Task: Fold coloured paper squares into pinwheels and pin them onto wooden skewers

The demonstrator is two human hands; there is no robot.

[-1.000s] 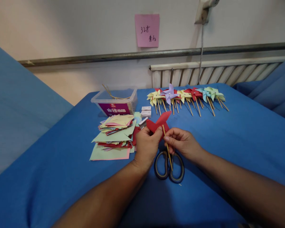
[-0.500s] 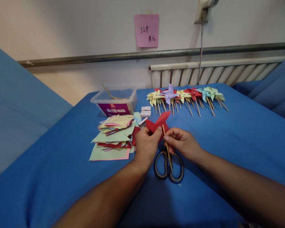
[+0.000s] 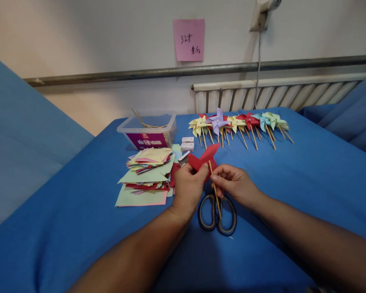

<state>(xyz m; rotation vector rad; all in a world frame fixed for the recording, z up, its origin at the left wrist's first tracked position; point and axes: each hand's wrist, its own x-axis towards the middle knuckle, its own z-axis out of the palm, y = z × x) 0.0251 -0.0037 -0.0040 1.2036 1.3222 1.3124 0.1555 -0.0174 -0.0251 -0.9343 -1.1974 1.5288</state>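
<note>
A folded red paper pinwheel (image 3: 208, 156) is gripped in my left hand (image 3: 189, 183), the thumb pressing near its middle. My right hand (image 3: 233, 182) pinches a thin wooden stick (image 3: 215, 191) whose upper end lies against the back of the pinwheel. From there the stick slants down across the handles of a pair of scissors (image 3: 206, 213) lying on the blue cloth. The scissor blades are hidden beneath my hands. Whether a pin joins stick and paper cannot be seen.
Stacked coloured paper sheets (image 3: 143, 179) lie left of my hands. Behind them stands a clear plastic box (image 3: 171, 132) with sticks. Small white boxes (image 3: 187, 146) sit beside it. Finished pinwheels (image 3: 218, 122) line the back of the blue-covered table (image 3: 308, 195).
</note>
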